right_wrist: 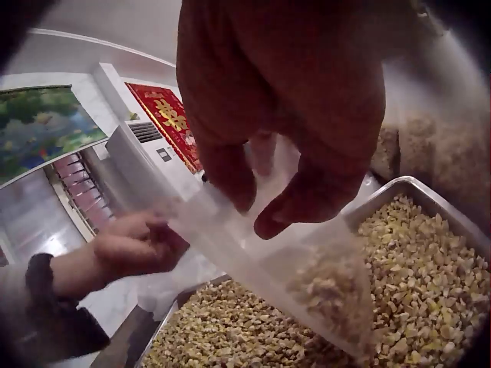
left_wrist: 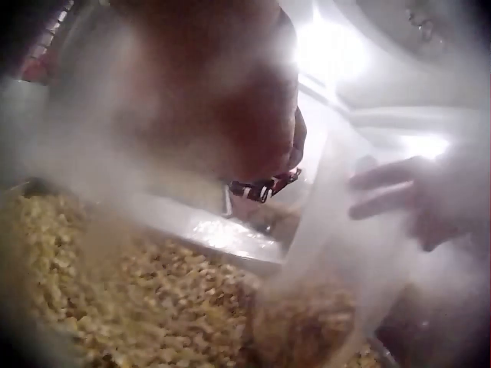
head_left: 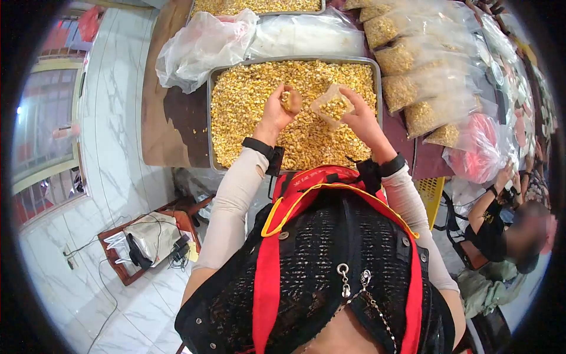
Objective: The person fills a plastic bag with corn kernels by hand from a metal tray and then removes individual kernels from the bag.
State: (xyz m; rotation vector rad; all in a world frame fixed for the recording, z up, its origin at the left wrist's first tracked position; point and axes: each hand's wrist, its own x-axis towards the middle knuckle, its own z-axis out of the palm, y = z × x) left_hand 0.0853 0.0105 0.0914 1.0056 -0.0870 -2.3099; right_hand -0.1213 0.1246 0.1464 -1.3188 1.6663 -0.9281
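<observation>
Above a metal tray (head_left: 207, 118) of yellow, kernel-like pieces (head_left: 253, 144), the left hand (head_left: 280, 112) holds a small handful of them in curled fingers. To its right in the head view, the right hand (head_left: 364, 123) pinches the upper edge of a clear plastic bag (head_left: 332, 109) partly filled with the same pieces. In the right wrist view, the right hand (right_wrist: 284, 115) grips the bag's mouth from above, and the left hand (right_wrist: 138, 249) is beside it with bent fingers. The left wrist view is blurred; the bag (left_wrist: 307, 307) hangs below the right hand (left_wrist: 406, 201).
Filled clear bags (head_left: 395, 59) line the table's right side, with a pink plastic bag (head_left: 477, 147) nearby. Empty-looking plastic bags (head_left: 206, 44) and a second tray (head_left: 259, 12) lie beyond the main tray. Another person (head_left: 507, 224) sits at the right.
</observation>
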